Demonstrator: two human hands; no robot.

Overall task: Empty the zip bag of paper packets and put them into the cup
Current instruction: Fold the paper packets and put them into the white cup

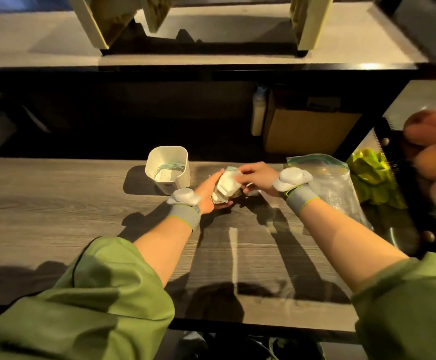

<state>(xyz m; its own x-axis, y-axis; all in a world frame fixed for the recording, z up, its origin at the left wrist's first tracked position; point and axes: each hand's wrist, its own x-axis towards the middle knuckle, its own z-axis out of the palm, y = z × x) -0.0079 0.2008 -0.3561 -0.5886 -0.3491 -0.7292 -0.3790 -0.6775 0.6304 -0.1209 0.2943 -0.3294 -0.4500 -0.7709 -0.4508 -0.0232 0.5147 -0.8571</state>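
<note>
A stack of white paper packets [226,187] is held between both hands over the wooden table, just right of the cup. My left hand [207,194] cups the stack from the left and below. My right hand [255,175] pinches it from the top right. The white square cup [180,175] stands at the table's far edge with some packets lying in its bottom. The clear zip bag [333,183] lies flat on the table behind my right wrist; I cannot tell what it holds.
A green bundle [372,178] lies at the table's right end beside the zip bag. A blurred hand [435,157] on a dark object fills the right edge. A cardboard box [307,131] sits in the dark shelf behind. A raised counter runs above.
</note>
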